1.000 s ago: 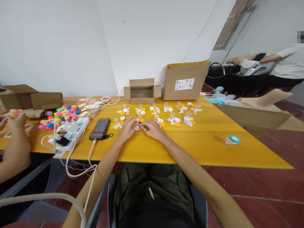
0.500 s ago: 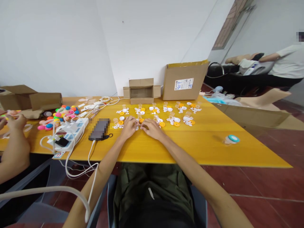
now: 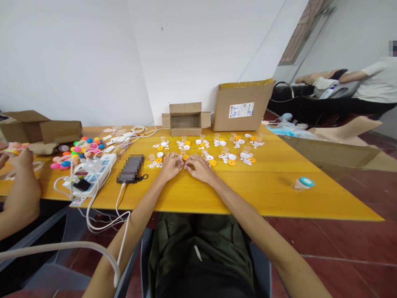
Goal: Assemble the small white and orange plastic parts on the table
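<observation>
My left hand (image 3: 171, 167) and my right hand (image 3: 200, 169) meet fingertip to fingertip low over the middle of the table, in the front row of small plastic parts. Both have bent fingers pinched together; a bit of white shows between them, too small to name. An orange disc (image 3: 185, 157) lies just behind the fingertips. Right of my right hand are another orange disc (image 3: 212, 163) and a white disc (image 3: 231, 157). Clear plastic cups (image 3: 151, 157) and white pieces with holes (image 3: 153, 164) stand and lie in small groups in two rows.
A phone (image 3: 131, 167) and a white power strip (image 3: 102, 167) with cables lie left. Colourful balls (image 3: 88, 145) and a co-worker's hand (image 3: 25, 159) are farther left. Cardboard boxes (image 3: 186, 131) stand behind. A clear jar with a teal lid (image 3: 306, 182) lies right, near the table edge (image 3: 269, 215).
The whole view has shifted very slightly. My hands stay together at the same spot, with only small changes in the fingers.
</observation>
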### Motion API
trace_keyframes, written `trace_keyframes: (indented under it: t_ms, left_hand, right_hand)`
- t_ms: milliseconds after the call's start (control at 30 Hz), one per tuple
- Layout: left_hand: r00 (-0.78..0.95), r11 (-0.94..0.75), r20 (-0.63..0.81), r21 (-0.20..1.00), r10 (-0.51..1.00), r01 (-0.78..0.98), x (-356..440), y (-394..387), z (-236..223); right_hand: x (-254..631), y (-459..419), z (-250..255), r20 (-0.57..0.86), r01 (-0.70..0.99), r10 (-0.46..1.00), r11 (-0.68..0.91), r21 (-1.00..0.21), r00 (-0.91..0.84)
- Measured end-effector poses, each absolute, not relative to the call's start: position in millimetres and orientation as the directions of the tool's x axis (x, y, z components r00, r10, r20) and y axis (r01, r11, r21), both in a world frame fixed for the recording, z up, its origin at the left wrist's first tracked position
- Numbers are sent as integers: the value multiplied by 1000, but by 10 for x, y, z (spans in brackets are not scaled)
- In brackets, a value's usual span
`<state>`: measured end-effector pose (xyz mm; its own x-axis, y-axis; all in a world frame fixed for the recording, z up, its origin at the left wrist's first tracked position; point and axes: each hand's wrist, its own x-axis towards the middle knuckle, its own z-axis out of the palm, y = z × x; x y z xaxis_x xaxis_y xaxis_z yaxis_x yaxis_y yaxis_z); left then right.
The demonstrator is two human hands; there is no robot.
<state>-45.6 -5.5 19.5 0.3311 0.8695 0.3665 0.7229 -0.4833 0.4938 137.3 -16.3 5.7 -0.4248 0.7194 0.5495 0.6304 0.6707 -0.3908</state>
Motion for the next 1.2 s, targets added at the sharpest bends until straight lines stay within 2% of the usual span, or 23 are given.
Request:
trace_keyframes:
  t_ms: [233, 533, 1200]
  left_hand:
    - [336, -478, 357, 471, 872, 741, -456, -50, 178]
    - [376, -562, 435, 465, 818, 684, -488, -7, 117]
    - [364, -583, 489, 432, 793, 688, -538, -34, 87]
  right_hand:
    - [1371, -175, 67, 523, 650, 735, 655, -385, -431]
    - [1376, -175, 65, 506, 654, 743, 650, -388, -438]
    - [1374, -175, 45, 509, 689, 737, 645, -331, -445]
